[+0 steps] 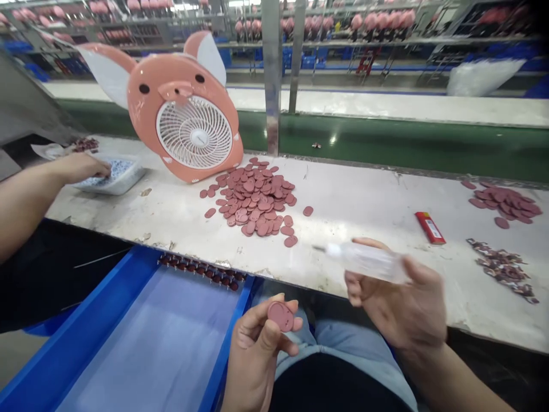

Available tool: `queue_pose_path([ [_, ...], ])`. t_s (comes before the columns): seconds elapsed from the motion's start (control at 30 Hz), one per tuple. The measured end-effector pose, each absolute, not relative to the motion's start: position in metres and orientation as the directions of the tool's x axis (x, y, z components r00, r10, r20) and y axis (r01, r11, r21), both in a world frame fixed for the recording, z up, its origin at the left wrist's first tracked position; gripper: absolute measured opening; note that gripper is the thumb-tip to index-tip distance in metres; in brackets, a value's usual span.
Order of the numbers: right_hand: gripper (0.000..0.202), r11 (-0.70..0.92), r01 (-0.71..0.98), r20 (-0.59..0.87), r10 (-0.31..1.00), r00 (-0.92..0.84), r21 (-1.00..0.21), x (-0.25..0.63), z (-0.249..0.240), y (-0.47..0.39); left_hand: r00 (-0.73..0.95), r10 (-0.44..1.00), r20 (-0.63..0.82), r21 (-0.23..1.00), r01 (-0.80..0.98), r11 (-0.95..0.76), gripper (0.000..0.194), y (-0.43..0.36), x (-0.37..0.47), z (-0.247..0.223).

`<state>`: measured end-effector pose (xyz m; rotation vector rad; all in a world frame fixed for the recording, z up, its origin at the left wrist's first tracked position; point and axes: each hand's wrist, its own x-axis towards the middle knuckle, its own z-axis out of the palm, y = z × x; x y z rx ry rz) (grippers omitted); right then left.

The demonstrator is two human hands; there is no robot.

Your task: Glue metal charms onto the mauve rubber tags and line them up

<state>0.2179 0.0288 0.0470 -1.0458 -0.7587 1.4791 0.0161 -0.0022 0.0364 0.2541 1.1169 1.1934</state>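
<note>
Between the thumb and fingers of my left hand [262,349] is a flat dark-pink oval piece [281,316] with small holes, held over my lap. My right hand [398,297], partly blurred by motion, grips a clear plastic bottle [371,261] with a white cap and a thin tip pointing left. The bottle is raised near the table's front edge, apart from the oval piece. A heap of similar oval pieces [257,197] lies on the white table [351,194] beyond my hands.
A pink pig-shaped fan [184,114] stands behind the heap. Another person's hand [83,167] reaches into a white tray [128,178]. A blue bin [141,343] is at lower left. On the right lie a red box [430,228], more ovals [506,203] and small metallic parts [504,266].
</note>
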Motion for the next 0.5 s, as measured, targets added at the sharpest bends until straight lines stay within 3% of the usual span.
queue_pose_path([
  [0.03,0.049,-0.196,-0.382,-0.214,0.977,0.006,-0.903,0.218,0.048,0.041,-0.087,0.826,-0.557,0.683,-0.613,0.397,0.053,-0.001,0.017,0.037],
  [0.13,0.056,-0.193,-0.225,-0.196,0.981,-0.006,-0.955,0.218,0.037,0.074,-0.103,0.831,-0.546,0.691,-0.617,0.377,0.059,0.002,0.018,0.037],
  [0.27,0.055,-0.164,0.096,-0.166,0.986,-0.011,-0.982,0.218,0.014,0.107,-0.114,0.837,-0.536,0.704,-0.608,0.368,0.061,0.009,0.018,0.032],
  [0.4,0.058,-0.161,0.411,-0.227,0.967,-0.115,-0.897,0.236,0.022,0.122,-0.121,0.830,-0.545,0.701,-0.608,0.372,0.063,0.015,0.017,0.026],
  [0.5,0.061,-0.108,0.558,-0.245,0.953,-0.177,-0.823,0.272,0.050,0.145,-0.147,0.814,-0.562,0.706,-0.598,0.380,0.064,0.018,0.012,0.024],
])
